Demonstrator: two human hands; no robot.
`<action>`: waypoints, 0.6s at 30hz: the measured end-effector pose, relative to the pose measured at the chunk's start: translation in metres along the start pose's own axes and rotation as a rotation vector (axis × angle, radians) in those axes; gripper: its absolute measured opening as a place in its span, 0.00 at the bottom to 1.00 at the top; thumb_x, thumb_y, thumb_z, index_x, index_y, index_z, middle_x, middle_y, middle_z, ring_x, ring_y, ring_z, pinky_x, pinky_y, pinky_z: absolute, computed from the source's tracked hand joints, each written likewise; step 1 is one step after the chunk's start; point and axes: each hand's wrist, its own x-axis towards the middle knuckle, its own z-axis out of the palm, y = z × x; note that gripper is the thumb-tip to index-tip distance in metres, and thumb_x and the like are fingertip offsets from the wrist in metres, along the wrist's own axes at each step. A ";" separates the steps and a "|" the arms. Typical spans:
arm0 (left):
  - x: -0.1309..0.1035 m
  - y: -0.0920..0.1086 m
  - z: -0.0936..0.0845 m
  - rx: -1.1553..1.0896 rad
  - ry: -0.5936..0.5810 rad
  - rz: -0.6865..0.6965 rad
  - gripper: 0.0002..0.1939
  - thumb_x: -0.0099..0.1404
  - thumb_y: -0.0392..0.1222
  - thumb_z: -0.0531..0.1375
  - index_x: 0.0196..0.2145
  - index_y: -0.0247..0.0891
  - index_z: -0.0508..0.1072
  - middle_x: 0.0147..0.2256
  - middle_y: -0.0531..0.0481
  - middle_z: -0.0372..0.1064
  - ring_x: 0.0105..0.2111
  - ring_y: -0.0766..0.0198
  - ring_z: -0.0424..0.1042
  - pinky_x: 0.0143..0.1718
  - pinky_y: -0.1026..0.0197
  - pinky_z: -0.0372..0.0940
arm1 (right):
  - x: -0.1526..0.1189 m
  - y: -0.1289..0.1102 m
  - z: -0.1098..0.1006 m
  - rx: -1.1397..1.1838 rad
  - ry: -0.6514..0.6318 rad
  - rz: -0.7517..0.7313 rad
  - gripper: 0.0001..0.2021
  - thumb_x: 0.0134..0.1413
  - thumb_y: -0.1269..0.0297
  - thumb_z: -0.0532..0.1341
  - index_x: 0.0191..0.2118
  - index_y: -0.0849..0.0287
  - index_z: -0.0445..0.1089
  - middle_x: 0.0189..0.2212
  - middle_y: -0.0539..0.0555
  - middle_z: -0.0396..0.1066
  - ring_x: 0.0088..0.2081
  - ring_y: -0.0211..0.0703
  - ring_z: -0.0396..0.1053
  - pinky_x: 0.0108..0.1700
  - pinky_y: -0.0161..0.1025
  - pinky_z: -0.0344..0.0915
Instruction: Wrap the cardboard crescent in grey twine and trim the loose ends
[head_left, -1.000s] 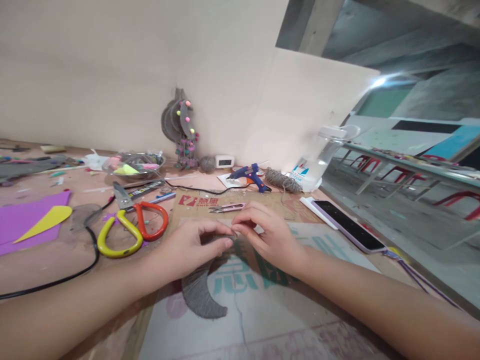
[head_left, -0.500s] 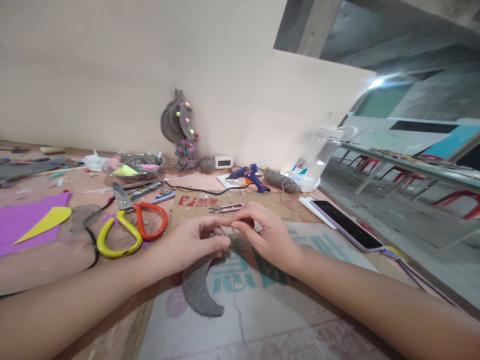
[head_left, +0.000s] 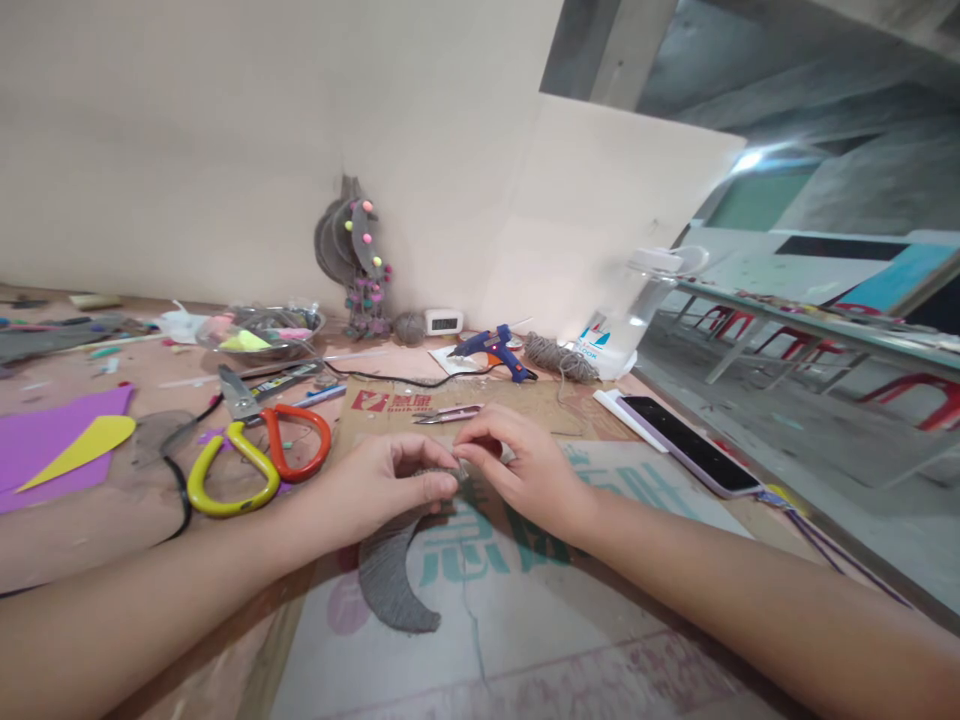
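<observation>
From the head view, your left hand grasps a grey, yarn-wrapped crescent over a printed white sheet. Your right hand pinches at its far end, contents unclear. Yellow-and-red-handled metal scissors lie left.
</observation>
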 end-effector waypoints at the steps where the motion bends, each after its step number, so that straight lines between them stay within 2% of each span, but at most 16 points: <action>1: 0.000 0.000 0.000 0.008 -0.001 -0.003 0.10 0.57 0.46 0.62 0.34 0.37 0.74 0.25 0.54 0.68 0.24 0.69 0.65 0.28 0.65 0.59 | 0.000 0.000 0.000 -0.001 -0.004 0.003 0.06 0.59 0.65 0.57 0.33 0.59 0.68 0.26 0.50 0.65 0.30 0.36 0.62 0.33 0.34 0.60; 9: -0.001 0.003 0.000 0.001 0.001 0.002 0.09 0.58 0.45 0.61 0.33 0.37 0.73 0.25 0.55 0.68 0.25 0.69 0.66 0.28 0.65 0.60 | 0.000 0.000 0.002 -0.012 -0.003 0.020 0.06 0.58 0.65 0.57 0.33 0.60 0.69 0.27 0.51 0.68 0.30 0.37 0.63 0.34 0.35 0.61; 14: 0.000 0.002 0.000 -0.037 0.007 0.001 0.09 0.57 0.44 0.62 0.33 0.37 0.72 0.26 0.55 0.69 0.25 0.69 0.67 0.30 0.64 0.61 | 0.002 -0.001 0.004 0.026 -0.045 0.144 0.05 0.56 0.69 0.58 0.32 0.60 0.70 0.27 0.50 0.70 0.31 0.37 0.65 0.35 0.35 0.63; 16: 0.000 0.001 0.000 -0.071 0.002 -0.006 0.09 0.57 0.43 0.62 0.34 0.37 0.71 0.26 0.55 0.68 0.25 0.69 0.67 0.30 0.64 0.61 | 0.002 -0.001 0.003 0.063 -0.020 0.148 0.06 0.57 0.69 0.57 0.34 0.60 0.71 0.31 0.52 0.72 0.35 0.39 0.67 0.39 0.37 0.64; 18: 0.001 0.000 0.000 -0.142 -0.004 0.013 0.10 0.58 0.43 0.61 0.36 0.37 0.68 0.26 0.56 0.67 0.25 0.70 0.66 0.30 0.64 0.61 | 0.002 0.000 0.003 0.098 0.034 0.131 0.09 0.60 0.69 0.54 0.41 0.59 0.70 0.37 0.54 0.72 0.40 0.40 0.68 0.44 0.40 0.64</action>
